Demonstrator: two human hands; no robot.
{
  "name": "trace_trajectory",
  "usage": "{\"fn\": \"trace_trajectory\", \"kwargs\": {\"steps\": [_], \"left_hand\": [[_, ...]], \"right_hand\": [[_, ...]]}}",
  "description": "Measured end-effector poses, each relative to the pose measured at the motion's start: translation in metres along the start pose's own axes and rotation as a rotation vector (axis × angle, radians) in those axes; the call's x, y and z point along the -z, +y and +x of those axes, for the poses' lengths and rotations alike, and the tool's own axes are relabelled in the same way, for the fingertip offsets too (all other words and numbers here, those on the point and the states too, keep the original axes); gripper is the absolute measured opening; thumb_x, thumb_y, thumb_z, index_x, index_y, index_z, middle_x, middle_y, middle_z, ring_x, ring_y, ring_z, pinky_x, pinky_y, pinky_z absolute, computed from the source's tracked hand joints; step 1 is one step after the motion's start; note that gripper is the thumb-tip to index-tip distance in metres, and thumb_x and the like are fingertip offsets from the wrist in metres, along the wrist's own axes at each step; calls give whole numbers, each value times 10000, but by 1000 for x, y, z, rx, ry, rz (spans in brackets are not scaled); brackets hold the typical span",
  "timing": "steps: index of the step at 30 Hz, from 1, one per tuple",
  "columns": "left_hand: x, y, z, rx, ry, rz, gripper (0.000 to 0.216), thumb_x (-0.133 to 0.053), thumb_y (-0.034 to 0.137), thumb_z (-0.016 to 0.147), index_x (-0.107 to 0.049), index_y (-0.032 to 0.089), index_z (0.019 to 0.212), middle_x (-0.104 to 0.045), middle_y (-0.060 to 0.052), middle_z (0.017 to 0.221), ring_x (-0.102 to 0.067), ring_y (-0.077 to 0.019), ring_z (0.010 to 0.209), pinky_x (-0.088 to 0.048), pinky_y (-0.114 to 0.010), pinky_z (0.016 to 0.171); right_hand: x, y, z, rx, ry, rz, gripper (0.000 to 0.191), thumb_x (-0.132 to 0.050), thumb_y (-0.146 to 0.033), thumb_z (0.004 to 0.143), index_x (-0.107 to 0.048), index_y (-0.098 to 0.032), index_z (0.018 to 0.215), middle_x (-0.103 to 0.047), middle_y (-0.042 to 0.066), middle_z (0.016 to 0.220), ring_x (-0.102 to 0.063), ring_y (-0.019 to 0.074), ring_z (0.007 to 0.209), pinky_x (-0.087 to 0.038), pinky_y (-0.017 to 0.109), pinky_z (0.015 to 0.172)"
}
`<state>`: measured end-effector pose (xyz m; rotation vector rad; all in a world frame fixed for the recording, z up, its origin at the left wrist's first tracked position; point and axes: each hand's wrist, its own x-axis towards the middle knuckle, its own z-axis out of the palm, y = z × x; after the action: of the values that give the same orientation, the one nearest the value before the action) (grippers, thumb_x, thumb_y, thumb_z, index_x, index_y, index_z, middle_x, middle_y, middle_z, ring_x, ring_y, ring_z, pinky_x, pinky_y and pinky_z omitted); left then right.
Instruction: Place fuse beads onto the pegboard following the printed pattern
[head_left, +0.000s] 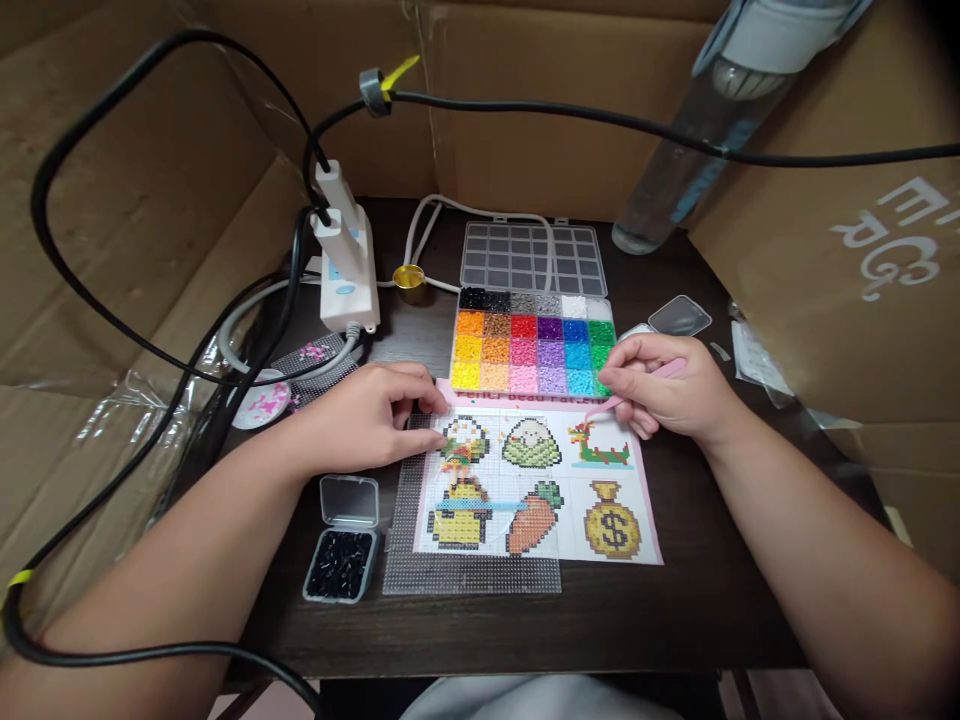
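Observation:
In my right hand (664, 385) is a pair of pink tweezers (604, 407), pinched between thumb and fingers. Its tip points down-left, over the dragon picture on the printed pattern sheet (574, 525). A clear pegboard (472, 577) lies over the sheet's left part, with some coloured beads set on it. At the board's upper left edge rests my left hand (379, 415), thumb and index finger apart, with nothing visible between them. Just beyond the sheet stands an open bead box (551, 350), sorted by colour, its divided lid (532, 258) folded back.
A small open case of black beads (340, 565) sits at the front left. Further left are a round dish with pink beads (262, 402) and a white power strip (349, 270). Black cables (562, 107) cross overhead. A clear bottle (682, 160) stands at the back right, among cardboard walls.

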<state>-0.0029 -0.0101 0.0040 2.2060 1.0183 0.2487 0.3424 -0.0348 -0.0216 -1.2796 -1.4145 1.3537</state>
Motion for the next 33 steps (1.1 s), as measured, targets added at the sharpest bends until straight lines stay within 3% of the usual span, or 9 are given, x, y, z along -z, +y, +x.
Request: {"fn": "trace_trajectory", "kwargs": {"steps": [18, 33], "left_hand": [[0, -6, 3, 28, -20, -12, 277, -757, 452, 802, -785, 211, 936, -707, -34, 935, -567, -116, 627, -477, -262, 598], [-1, -10, 4, -2, -5, -7, 259, -753, 438, 812, -783, 219, 948, -702, -25, 919, -591, -133, 703, -470, -248, 614]], "right_hand": [[1, -1, 5, 28, -51, 41, 302, -850, -397, 806, -646, -177, 777, -644, -26, 446, -486, 76, 261, -383, 164, 265], [0, -1, 6, 12, -42, 39, 319, -852, -413, 796, -639, -178, 772, -638, -28, 445, -486, 77, 262, -375, 166, 259]]}}
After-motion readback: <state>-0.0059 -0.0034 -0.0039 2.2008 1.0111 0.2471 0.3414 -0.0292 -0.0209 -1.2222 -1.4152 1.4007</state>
